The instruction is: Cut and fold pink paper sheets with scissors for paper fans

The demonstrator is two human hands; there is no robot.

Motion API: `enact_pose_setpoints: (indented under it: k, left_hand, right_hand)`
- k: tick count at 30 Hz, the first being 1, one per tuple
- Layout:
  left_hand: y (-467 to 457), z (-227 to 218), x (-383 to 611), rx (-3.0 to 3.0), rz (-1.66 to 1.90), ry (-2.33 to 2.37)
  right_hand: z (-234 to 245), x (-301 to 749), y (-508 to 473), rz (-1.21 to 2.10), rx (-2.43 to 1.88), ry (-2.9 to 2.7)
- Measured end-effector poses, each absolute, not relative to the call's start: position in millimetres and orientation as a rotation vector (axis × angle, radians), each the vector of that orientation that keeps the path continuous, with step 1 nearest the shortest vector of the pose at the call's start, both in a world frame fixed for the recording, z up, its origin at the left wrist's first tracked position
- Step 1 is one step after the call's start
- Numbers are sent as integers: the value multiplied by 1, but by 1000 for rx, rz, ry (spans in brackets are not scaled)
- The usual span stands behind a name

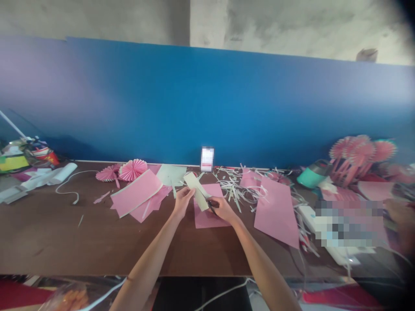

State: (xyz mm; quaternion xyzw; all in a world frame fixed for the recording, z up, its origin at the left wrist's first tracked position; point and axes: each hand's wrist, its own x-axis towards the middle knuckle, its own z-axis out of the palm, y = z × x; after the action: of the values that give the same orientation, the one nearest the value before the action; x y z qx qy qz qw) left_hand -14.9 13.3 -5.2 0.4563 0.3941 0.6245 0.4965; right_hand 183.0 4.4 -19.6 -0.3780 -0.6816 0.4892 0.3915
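Note:
In the middle of the table, my left hand (183,199) pinches the left edge of a cream paper strip (196,190). My right hand (222,208) is closed around dark-handled scissors (212,208), whose blades meet the strip's right side and are mostly hidden by it. Beneath both lies a pink paper sheet (207,221), flat on the table. Left of my left hand, a pink sheet with pale edges (136,194) rests over other pink pieces. Farther right lies another large pink sheet (278,211).
A lit phone (207,159) stands against the blue partition (194,99). Thin paper offcuts (238,190) spread behind my right hand. Folded pink fans (132,170) lie at the back left, and more fans (362,151) stand at right near a green-and-black container (314,173). A white cable (66,187) curls at left.

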Motion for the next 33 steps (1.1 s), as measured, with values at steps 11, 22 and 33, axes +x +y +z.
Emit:
enact_pose_setpoints:
  k: [11,22,33]
  left_hand:
    - [8,-3,-12,1238,1367,975]
    - [4,2,-10,1251,1393,962]
    - [4,3,-12,1216,1375,941]
  right_hand:
    - [-15,181,3,1235,-909,-1716]
    - [-11,180,2,1202,-835,-1757]
    - [-22,183,8,1139,-933,-1731]
